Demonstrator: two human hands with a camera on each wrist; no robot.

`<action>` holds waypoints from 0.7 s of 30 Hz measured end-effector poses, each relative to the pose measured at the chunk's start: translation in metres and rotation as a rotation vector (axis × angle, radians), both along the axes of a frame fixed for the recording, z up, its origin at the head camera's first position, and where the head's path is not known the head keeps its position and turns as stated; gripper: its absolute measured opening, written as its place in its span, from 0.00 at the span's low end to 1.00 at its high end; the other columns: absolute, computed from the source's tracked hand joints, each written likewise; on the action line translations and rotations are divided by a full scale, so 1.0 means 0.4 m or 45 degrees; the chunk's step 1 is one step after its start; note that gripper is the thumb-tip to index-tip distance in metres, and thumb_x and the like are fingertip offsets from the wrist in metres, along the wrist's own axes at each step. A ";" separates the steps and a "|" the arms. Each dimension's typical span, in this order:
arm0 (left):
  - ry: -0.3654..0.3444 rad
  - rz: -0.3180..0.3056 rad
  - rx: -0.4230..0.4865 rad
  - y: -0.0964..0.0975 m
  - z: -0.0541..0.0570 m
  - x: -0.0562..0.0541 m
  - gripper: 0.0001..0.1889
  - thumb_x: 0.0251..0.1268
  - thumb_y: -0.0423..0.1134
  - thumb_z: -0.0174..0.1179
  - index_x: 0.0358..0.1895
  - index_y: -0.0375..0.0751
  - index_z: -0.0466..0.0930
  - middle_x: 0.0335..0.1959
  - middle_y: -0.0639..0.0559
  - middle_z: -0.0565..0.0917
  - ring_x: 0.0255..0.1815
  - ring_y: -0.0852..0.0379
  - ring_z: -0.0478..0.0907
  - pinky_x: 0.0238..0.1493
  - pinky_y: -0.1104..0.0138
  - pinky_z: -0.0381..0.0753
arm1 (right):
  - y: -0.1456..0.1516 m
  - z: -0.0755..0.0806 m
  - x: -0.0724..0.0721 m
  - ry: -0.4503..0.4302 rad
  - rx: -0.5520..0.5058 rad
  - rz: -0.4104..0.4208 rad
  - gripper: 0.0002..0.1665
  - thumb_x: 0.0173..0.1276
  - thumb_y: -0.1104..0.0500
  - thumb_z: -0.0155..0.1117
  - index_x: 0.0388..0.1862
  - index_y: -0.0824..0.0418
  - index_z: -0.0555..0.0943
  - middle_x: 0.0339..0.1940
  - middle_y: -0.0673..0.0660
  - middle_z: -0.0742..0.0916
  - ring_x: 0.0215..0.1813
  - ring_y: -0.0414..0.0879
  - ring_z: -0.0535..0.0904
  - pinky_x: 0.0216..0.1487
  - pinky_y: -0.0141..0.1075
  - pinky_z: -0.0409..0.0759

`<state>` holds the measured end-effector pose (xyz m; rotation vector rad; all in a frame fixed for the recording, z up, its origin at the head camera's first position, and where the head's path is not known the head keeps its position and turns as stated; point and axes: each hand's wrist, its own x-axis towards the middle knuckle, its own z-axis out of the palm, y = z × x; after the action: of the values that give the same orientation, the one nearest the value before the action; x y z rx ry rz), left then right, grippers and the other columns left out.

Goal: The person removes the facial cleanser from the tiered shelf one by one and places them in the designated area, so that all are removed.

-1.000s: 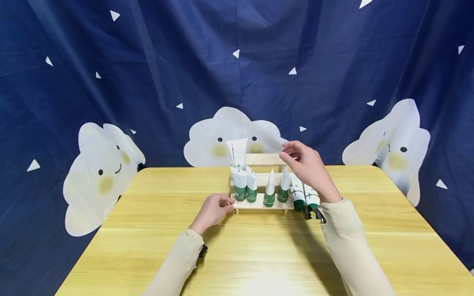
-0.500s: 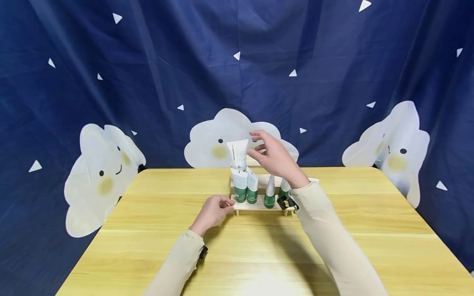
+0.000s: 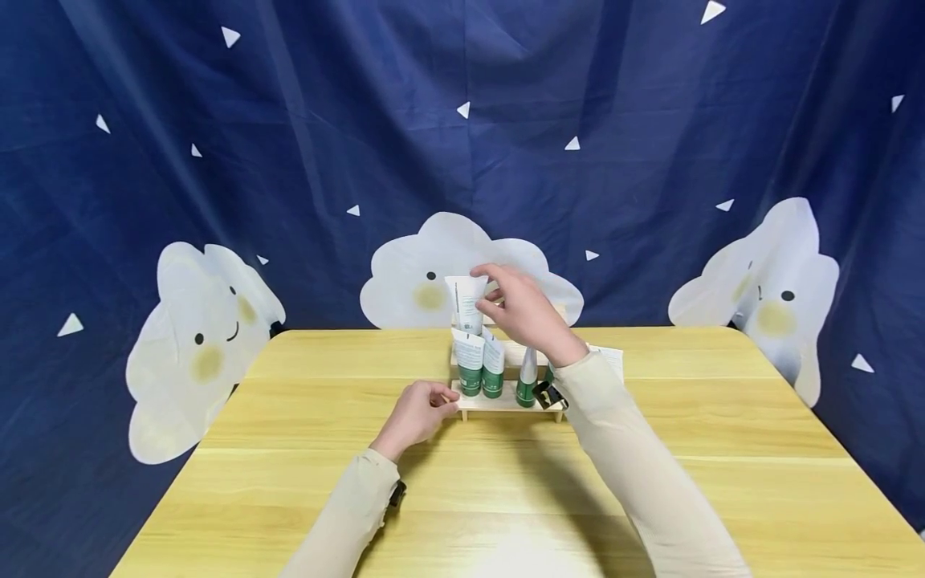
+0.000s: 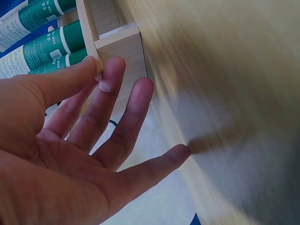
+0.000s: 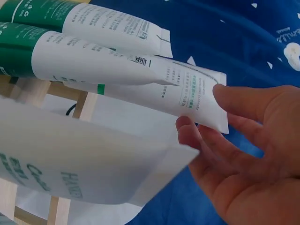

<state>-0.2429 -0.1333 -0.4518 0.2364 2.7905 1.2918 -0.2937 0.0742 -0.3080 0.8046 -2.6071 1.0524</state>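
A three-tier wooden rack (image 3: 509,405) stands on the table. My left hand (image 3: 413,411) holds the left end of its lowest shelf, the thumb (image 4: 86,65) at the board's edge and the other fingers spread. On the top tier a white squeeze tube (image 3: 466,311) stands upright, crimped end up. My right hand (image 3: 522,309) pinches that tube near its crimped end, thumb on one side and fingertips on the other. Green-and-white tubes (image 3: 470,366) stand on the lowest shelf, two at the left and others further right, partly hidden by my right wrist.
To the rack's right, white tube ends (image 3: 610,353) show behind my right forearm. A white tube (image 5: 93,159) fills the near part of the right wrist view. A dark blue curtain (image 3: 289,160) with clouds hangs behind the wooden table (image 3: 238,482).
My right hand has moved left from above the rack's right side to the top-tier tube and now pinches its upper end. My left hand has stayed on the rack's end.
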 end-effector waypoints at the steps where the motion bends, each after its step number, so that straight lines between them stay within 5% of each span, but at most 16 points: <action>1: 0.000 -0.002 -0.001 0.000 0.000 0.000 0.06 0.66 0.33 0.68 0.43 0.41 0.89 0.29 0.54 0.84 0.32 0.58 0.77 0.40 0.63 0.74 | 0.000 0.001 0.000 -0.005 -0.007 -0.012 0.25 0.73 0.65 0.65 0.67 0.61 0.75 0.65 0.60 0.82 0.51 0.54 0.88 0.53 0.45 0.84; 12: -0.004 0.013 -0.011 -0.001 -0.002 0.001 0.05 0.66 0.33 0.67 0.43 0.43 0.89 0.30 0.53 0.84 0.33 0.57 0.77 0.40 0.63 0.74 | 0.010 0.004 -0.001 0.043 -0.036 -0.240 0.08 0.72 0.63 0.68 0.48 0.59 0.83 0.47 0.58 0.90 0.43 0.52 0.90 0.47 0.46 0.85; 21: -0.008 0.010 -0.019 0.002 -0.001 0.002 0.06 0.66 0.33 0.68 0.43 0.44 0.89 0.30 0.53 0.84 0.33 0.57 0.77 0.39 0.63 0.74 | 0.026 0.005 0.000 -0.008 -0.161 -0.321 0.04 0.72 0.63 0.65 0.43 0.61 0.83 0.41 0.58 0.90 0.36 0.51 0.90 0.34 0.41 0.85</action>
<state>-0.2421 -0.1323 -0.4522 0.2202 2.7976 1.2705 -0.2936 0.0846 -0.3062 0.4310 -2.5319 1.1306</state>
